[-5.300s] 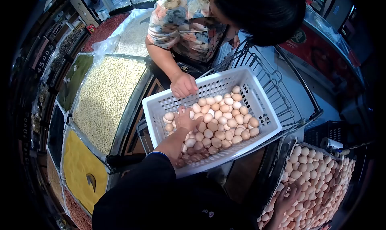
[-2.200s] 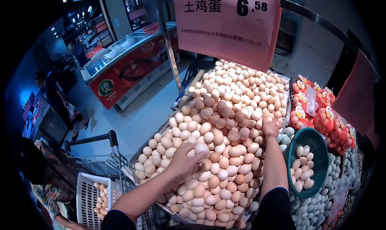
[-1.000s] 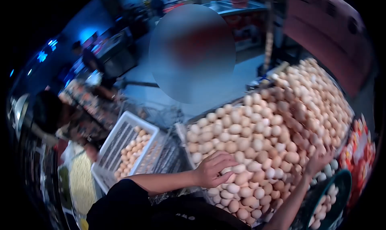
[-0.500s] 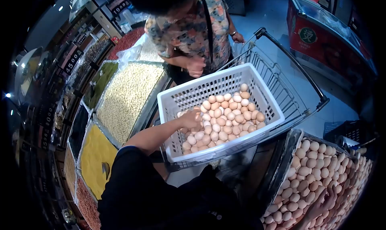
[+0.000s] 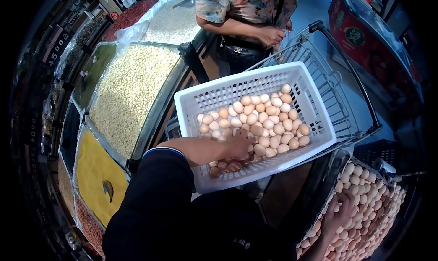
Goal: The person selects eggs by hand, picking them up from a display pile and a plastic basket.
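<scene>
A white plastic basket (image 5: 255, 73) holds many brown and pinkish eggs (image 5: 273, 119) and rests on a metal shopping cart (image 5: 326, 80). My left hand (image 5: 238, 147) reaches into its near side, palm down. The fingers bend around an egg among the others; the palm side is hidden. At lower right, my right hand (image 5: 338, 211) is down on the large egg display (image 5: 365, 215). Its fingers curl over the eggs, with a pale egg showing between thumb and fingers.
Bins of pale beans (image 5: 132, 87) and yellow grain (image 5: 98, 169), with a scoop (image 5: 107, 190), line the left. Behind the basket stands a person in a floral shirt (image 5: 248, 5) with a black bag (image 5: 242, 53). A red freezer (image 5: 360, 46) is at upper right.
My left hand has moved right and slightly down inside the basket. The right hand has shifted left and up across the display, its fingers now bent. The other person's hands have come together.
</scene>
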Available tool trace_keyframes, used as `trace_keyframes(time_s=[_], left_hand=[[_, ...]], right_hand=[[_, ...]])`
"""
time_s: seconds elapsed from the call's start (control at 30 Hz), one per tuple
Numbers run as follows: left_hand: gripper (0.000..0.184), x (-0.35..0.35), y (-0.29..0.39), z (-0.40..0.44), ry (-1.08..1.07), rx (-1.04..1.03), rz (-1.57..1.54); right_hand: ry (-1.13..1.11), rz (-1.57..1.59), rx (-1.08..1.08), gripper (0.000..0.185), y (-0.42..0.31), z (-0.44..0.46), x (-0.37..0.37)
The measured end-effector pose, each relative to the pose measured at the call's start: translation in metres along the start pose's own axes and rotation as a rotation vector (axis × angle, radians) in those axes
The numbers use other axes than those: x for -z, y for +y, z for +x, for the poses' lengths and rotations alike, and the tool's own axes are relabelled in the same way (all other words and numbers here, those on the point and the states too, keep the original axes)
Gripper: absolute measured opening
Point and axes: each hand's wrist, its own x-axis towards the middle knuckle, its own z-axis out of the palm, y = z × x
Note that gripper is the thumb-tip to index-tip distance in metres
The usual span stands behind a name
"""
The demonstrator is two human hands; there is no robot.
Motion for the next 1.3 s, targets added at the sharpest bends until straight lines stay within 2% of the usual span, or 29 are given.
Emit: trace_keyframes(time_s=[0.13, 0.2, 0.3, 0.4, 0.5, 0.6, 0.7, 0.8, 0.9, 0.93, 1.0, 1.07, 1.13, 1.23, 1.3], left_hand=[[0.064, 0.003, 0.005, 0.004, 0.010, 0.024, -0.018], [0.060, 0.001, -0.003, 0.011, -0.007, 0.011, 0.010], [0.052, -0.009, -0.008, 0.010, 0.083, -0.020, 0.086], [0.049, -0.016, -0.012, 0.018, 0.099, -0.048, 0.041], [0.046, -0.016, -0.018, 0.025, 0.121, -0.126, 0.085], [0.049, -0.013, -0.027, 0.035, 0.114, -0.161, 0.014], [0.046, 0.014, -0.035, 0.029, 0.057, -0.227, -0.334], [0.046, 0.045, -0.037, 0.034, -0.122, -0.069, -0.665], [0.039, 0.058, -0.055, 0.051, -0.194, -0.008, -0.900], [0.038, 0.077, -0.047, 0.033, -0.167, -0.131, -0.985], [0.039, 0.106, -0.034, -0.010, -0.081, -0.043, -1.263], [0.049, 0.105, -0.047, -0.018, -0.102, -0.169, -1.611], [0.056, 0.106, -0.055, -0.031, -0.121, -0.343, -1.906], [0.060, 0.092, -0.055, -0.062, -0.184, -0.711, -2.213], [0.061, 0.078, -0.058, -0.059, -0.276, -1.012, -2.347]], right_hand=[[-0.013, 0.097, -0.086, 0.007, -0.015, -0.003, -0.004], [-0.020, 0.041, -0.052, 0.008, -0.008, -0.009, -0.006], [-0.017, 0.038, -0.026, 0.008, -0.006, -0.013, -0.008], [-0.047, 0.030, -0.037, 0.009, -0.005, -0.018, -0.011], [-0.098, 0.142, -0.132, 0.010, -0.016, -0.018, -0.015], [-0.074, 0.060, 0.083, 0.011, -0.025, -0.010, -0.020], [-0.149, 0.189, 0.057, 0.011, -0.039, -0.001, -0.027], [-0.269, 0.339, 0.023, 0.011, -0.061, 0.014, -0.045], [-0.357, 0.328, 0.314, 0.016, -0.094, 0.040, -0.082], [-0.397, 0.308, 0.430, 0.020, -0.107, 0.049, -0.097], [-0.626, 0.235, 0.485, 0.031, -0.133, 0.059, -0.130], [-0.817, 0.186, 0.537, 0.041, -0.152, 0.061, -0.172], [-1.084, -0.017, 0.532, 0.048, -0.178, 0.065, -0.203], [-1.038, -0.163, 0.944, 0.058, -0.166, 0.040, -0.272], [-1.427, -0.294, 0.758, 0.062, -0.191, 0.051, -0.276]])
